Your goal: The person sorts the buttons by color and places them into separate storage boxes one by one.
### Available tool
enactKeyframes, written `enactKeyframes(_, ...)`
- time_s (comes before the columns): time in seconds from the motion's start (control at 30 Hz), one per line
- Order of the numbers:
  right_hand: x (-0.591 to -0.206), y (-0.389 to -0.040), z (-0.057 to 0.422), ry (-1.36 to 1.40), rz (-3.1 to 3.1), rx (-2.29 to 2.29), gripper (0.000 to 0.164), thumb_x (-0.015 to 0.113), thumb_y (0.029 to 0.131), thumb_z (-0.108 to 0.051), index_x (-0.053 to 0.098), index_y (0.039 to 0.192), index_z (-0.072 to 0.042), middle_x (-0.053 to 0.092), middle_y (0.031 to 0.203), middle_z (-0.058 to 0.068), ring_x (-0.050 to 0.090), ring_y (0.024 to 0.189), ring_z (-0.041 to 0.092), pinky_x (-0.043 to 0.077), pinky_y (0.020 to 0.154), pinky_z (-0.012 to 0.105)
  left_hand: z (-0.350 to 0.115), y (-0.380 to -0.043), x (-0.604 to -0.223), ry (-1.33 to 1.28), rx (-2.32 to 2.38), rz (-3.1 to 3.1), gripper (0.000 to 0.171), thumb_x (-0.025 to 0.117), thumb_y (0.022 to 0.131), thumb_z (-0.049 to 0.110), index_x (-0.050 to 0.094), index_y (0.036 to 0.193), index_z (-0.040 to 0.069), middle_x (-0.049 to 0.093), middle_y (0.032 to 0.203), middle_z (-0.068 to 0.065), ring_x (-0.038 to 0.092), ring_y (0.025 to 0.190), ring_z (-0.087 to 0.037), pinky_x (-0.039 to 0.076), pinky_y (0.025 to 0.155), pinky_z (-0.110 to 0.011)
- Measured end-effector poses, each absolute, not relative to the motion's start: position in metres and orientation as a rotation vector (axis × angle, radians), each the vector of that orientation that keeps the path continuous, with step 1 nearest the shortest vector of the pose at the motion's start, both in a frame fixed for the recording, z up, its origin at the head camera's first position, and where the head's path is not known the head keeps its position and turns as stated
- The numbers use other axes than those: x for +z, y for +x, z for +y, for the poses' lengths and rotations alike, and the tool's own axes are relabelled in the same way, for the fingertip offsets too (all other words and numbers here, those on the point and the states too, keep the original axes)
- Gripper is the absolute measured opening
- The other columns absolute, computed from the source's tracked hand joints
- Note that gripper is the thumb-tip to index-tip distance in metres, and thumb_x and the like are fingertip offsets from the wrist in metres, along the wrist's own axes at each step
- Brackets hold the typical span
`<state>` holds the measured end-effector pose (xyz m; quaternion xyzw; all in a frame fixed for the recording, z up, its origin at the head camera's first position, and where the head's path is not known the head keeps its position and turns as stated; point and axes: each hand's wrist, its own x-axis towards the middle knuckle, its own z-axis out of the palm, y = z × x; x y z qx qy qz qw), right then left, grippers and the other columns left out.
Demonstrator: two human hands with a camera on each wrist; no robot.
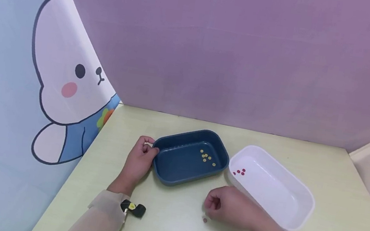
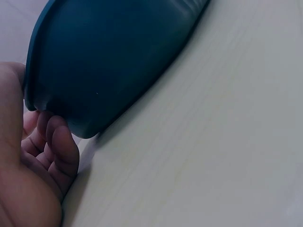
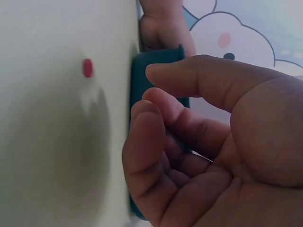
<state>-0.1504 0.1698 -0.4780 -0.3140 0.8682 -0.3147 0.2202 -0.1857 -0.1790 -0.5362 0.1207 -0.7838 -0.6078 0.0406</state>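
Observation:
My left hand grips the left end of a dark blue tray, thumb over the rim. In the left wrist view its other fingers are bent against the outside of the tray wall. Several small yellow discs lie at the tray's right side. My right hand hovers low over the table in front of the trays, its fingers bent and a gap between thumb and index, nothing held. A small red disc lies on the table just below its fingertips.
A white tray stands right of the blue one, the two nearly meeting at their corners. Several small red discs lie at its left end. Behind the pale table rises a purple wall; a rabbit-print panel stands at the left.

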Motion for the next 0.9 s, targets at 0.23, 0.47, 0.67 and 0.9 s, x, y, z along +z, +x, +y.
enactKeyframes(0.23,-0.494,-0.142,0.175,-0.892,2.406,-0.849,0.016,0.09,0.091,-0.017,0.077,0.095,-0.024,0.064,0.082,-0.02,0.058,0.079,-0.002,0.052,0.075,0.023,-0.178,-0.187,-0.537,0.376,-1.857,-2.405,0.027,0.065,0.11,0.026,0.055,0.135,0.021,0.052,0.083,0.0,0.056,0.074,-0.025,0.049,0.069,-0.031)
enactKeyframes(0.47,-0.503,-0.139,0.178,-0.895,2.397,-0.894,0.016,0.089,0.092,-0.015,0.077,0.1,-0.023,0.064,0.082,-0.019,0.058,0.081,-0.002,0.053,0.077,0.024,-0.177,-0.189,-0.539,0.384,-1.845,-2.41,0.026,0.065,0.11,0.026,0.056,0.134,0.022,0.052,0.083,-0.001,0.057,0.075,-0.026,0.05,0.07,-0.031)
enactKeyframes(0.67,-0.509,-0.139,0.178,-0.9,2.422,-0.9,0.017,0.089,0.092,-0.013,0.077,0.098,-0.024,0.064,0.081,-0.019,0.058,0.079,-0.004,0.053,0.076,0.024,-0.176,-0.188,-0.538,0.4,-1.834,-2.418,0.026,0.065,0.11,0.027,0.056,0.134,0.022,0.053,0.083,-0.001,0.057,0.074,-0.025,0.05,0.069,-0.03)
enactKeyframes(0.9,-0.514,-0.141,0.178,-0.892,2.437,-0.889,0.023,0.084,0.091,-0.006,0.076,0.093,-0.028,0.062,0.078,-0.02,0.057,0.077,-0.004,0.052,0.074,0.023,-0.177,-0.189,-0.54,0.392,-1.813,-2.422,0.026,0.066,0.109,0.027,0.056,0.133,0.023,0.053,0.083,-0.001,0.057,0.073,-0.024,0.05,0.069,-0.031)
